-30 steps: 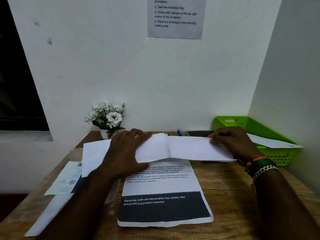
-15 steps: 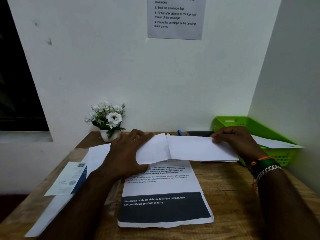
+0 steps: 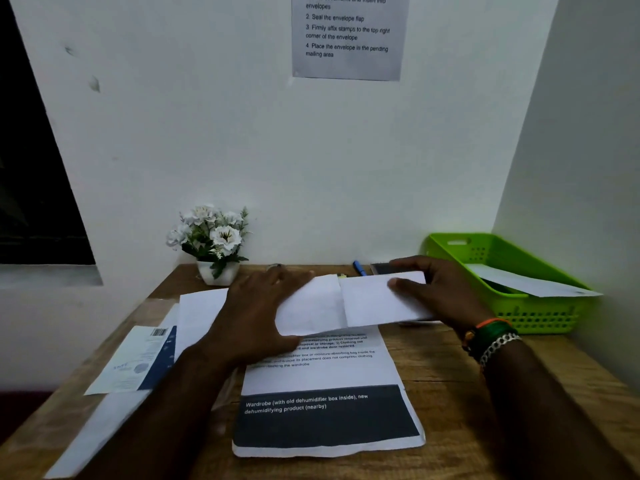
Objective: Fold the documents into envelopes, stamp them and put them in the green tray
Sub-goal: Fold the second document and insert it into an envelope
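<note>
Near the middle of the wooden desk (image 3: 450, 375), toward its back edge, the person holds a folded white document (image 3: 349, 303) above a stack of printed sheets (image 3: 322, 403). The left hand (image 3: 256, 317) lies flat on the document's left part, fingers straight; the right hand (image 3: 440, 292) pinches its right end, thumb on top. The green tray (image 3: 540, 310) sits at the back right corner with a white envelope (image 3: 526, 282) lying in it

White wall (image 3: 311, 150) behind wooden desk (image 3: 450, 393); second white wall (image 3: 588, 150) meets it at desk's right edge. Dark window opening (image 3: 27, 185) at left. Printed notice (image 3: 346, 36) on wall. Dim light.
</note>
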